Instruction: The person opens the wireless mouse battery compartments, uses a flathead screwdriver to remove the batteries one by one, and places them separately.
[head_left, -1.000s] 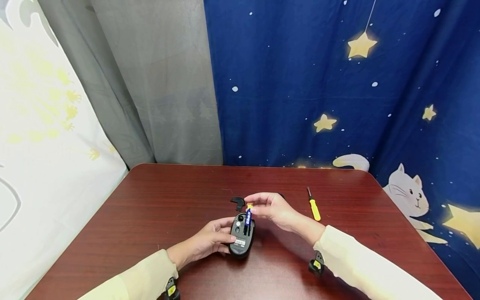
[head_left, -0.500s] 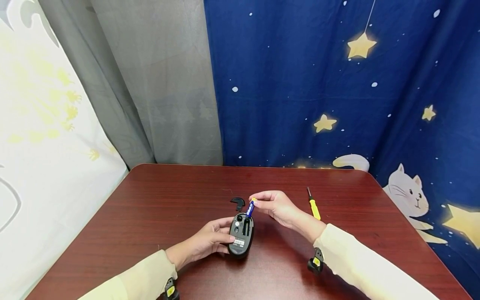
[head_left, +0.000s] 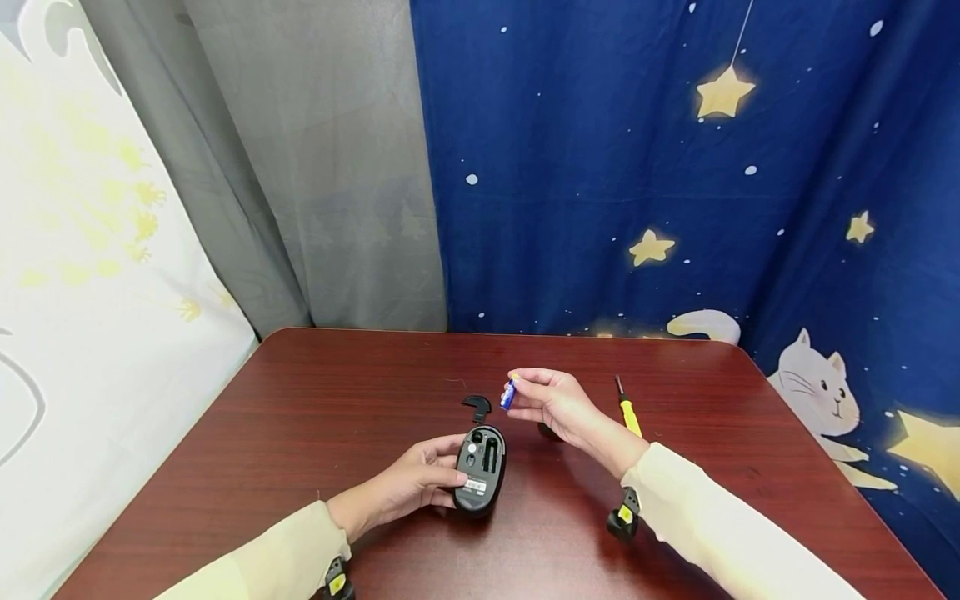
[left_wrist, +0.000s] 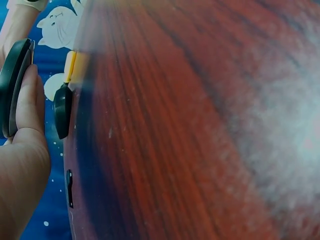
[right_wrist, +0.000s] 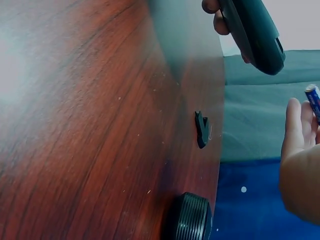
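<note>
Blue battery (head_left: pixel 508 393) with yellow tip, pinched in right hand (head_left: pixel 551 402) just above table (head_left: pixel 300 400). Black mouse (head_left: pixel 481 463), underside up, gripped by left hand (head_left: pixel 420 482); battery bay bare.

You are facing a dark red-brown wooden counter (head_left: pixel 300 417) with rounded far corners and a glossy grain that catches soft, even light. Behind it on the far right hangs a deep blue curtain (head_left: pixel 600 167) printed with yellow stars, white dots and a white cat low at the right. A plain grey curtain (head_left: pixel 315 167) fills the far middle, and to your left a white cloth (head_left: pixel 90 292) with pale yellow marks slopes down to the counter edge
</note>
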